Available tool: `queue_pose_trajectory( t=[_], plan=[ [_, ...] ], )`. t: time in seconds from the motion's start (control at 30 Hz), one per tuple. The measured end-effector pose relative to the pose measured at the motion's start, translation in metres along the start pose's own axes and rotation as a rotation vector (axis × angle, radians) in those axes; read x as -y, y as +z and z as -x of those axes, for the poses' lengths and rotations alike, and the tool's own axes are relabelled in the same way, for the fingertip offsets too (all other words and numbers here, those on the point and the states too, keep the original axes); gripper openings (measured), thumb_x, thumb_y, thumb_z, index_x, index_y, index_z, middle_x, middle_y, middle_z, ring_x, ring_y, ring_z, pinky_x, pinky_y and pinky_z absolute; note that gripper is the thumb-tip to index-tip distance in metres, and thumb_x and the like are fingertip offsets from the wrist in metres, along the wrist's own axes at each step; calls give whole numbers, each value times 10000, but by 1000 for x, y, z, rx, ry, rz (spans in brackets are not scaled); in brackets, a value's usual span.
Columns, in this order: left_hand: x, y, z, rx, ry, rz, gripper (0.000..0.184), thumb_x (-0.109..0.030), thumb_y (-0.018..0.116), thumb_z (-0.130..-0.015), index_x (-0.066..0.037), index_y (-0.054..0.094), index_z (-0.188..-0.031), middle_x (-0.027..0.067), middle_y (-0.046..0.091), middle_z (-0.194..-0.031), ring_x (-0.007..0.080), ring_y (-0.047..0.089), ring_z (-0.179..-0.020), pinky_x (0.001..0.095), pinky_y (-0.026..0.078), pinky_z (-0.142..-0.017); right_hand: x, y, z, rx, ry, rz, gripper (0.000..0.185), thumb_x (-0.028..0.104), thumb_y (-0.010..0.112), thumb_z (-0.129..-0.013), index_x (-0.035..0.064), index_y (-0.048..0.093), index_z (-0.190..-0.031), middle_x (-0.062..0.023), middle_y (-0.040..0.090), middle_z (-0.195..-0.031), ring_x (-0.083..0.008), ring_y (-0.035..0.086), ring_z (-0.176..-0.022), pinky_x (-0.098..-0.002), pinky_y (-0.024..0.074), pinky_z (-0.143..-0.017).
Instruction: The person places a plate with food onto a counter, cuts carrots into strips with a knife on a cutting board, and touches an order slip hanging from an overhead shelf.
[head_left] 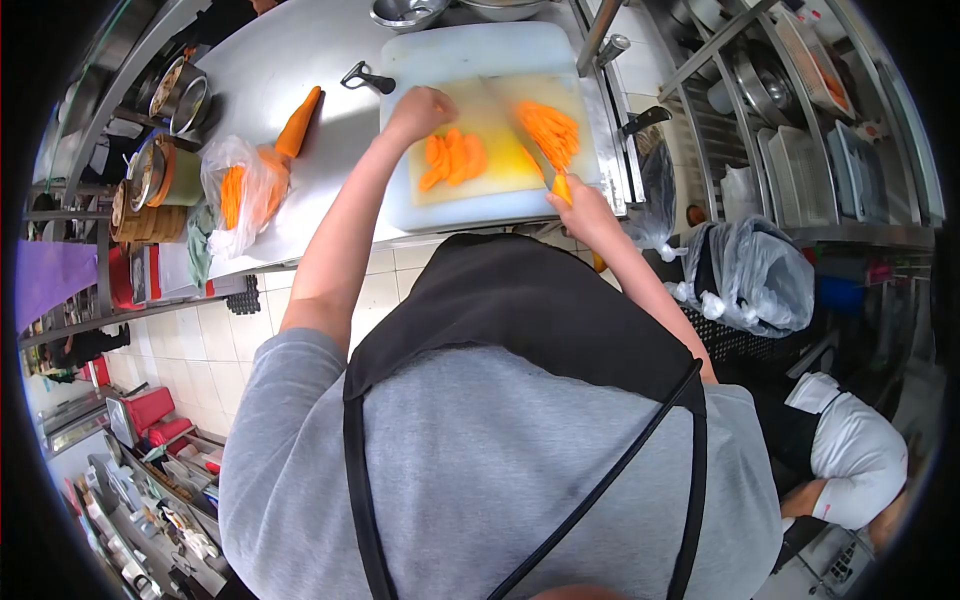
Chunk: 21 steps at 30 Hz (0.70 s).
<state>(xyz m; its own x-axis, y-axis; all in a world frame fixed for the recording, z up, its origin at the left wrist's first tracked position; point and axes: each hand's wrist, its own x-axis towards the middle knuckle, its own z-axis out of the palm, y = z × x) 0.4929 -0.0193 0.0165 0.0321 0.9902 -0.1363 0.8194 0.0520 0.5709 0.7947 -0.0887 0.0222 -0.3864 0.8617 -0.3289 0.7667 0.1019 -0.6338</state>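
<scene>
My right hand [585,210] is closed around the yellow handle of a kitchen knife [562,190]. Its blade points away from me across a yellowish cutting mat [500,185], which lies on a thick white cutting board [405,208]. Thin carrot strips [548,132] are heaped right of the blade. To its left lie carrot slices [453,158], overlapping. My left hand [424,113] hovers near the mat's upper left, just beyond the slices. Its fingers are bent and blurred, so whether they hold anything is unclear.
A peeler [368,78] and a whole carrot [298,122] lie on the steel table [330,180] left of the board. Beside them is a plastic bag [240,190] with carrots. Metal bowls [408,12] stand behind the board. Racks [800,120] rise at right; another person [850,450] is lower right.
</scene>
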Motion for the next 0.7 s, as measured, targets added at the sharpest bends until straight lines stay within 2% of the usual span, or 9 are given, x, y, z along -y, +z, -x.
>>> queue_pose_trajectory(
  t=[0.03,0.07,0.13,0.17,0.23,0.47,0.57,0.7],
  plan=[
    [1,7,1,89,120,-25,227,-156,678,-675,-90,678,-892,93,645,-925,232,573,-880,315,452,-797,0,1,-1,-16,9,-24,326,243,536,-826,-22,474,-1005,-272,586,-843,-387,584,-795,-444,452,-718],
    [-7,12,3,87,114,-22,227,-156,678,-675,-90,678,-892,93,645,-925,232,573,-880,315,452,-797,3,-1,1,-10,6,-20,326,243,536,-826,-22,474,-1005,-272,586,-843,-387,584,-795,-444,452,-718],
    [-23,25,7,194,205,-365,315,-141,693,-641,-87,645,-947,73,609,-990,249,499,-981,312,415,-852,12,-6,5,66,88,-145,307,228,536,-827,-33,472,-974,-248,595,-789,-340,611,-662,-419,472,-655],
    [-25,29,6,192,202,-362,315,-141,693,-641,-87,645,-947,73,609,-990,249,499,-981,312,415,-852,11,-4,5,68,87,-141,307,228,536,-827,-33,472,-974,-248,595,-789,-340,611,-662,-419,472,-655],
    [-30,33,5,289,220,-401,399,-146,717,-599,-84,603,-975,61,564,-990,266,449,-1014,347,401,-851,8,0,3,18,29,-111,305,222,533,-829,-46,468,-958,-229,598,-743,-298,607,-548,-392,481,-584],
    [-49,28,5,358,215,-570,444,-161,743,-563,-88,570,-965,59,529,-997,269,447,-1005,404,385,-831,10,-1,3,31,53,-171,340,229,536,-829,-60,466,-993,-223,597,-720,-280,602,-512,-371,482,-531],
    [-50,26,5,374,205,-515,418,-143,744,-559,-77,561,-929,65,542,-980,272,439,-1015,395,390,-832,11,-3,4,48,70,-175,352,228,535,-829,-60,464,-1019,-216,598,-725,-267,601,-512,-364,482,-530],
    [-43,23,-2,465,200,-358,376,-89,741,-553,-56,530,-862,71,567,-891,262,502,-891,351,420,-756,10,-3,3,47,68,-175,352,229,536,-828,-57,463,-1020,-206,598,-719,-257,599,-513,-362,480,-525]
  ],
)
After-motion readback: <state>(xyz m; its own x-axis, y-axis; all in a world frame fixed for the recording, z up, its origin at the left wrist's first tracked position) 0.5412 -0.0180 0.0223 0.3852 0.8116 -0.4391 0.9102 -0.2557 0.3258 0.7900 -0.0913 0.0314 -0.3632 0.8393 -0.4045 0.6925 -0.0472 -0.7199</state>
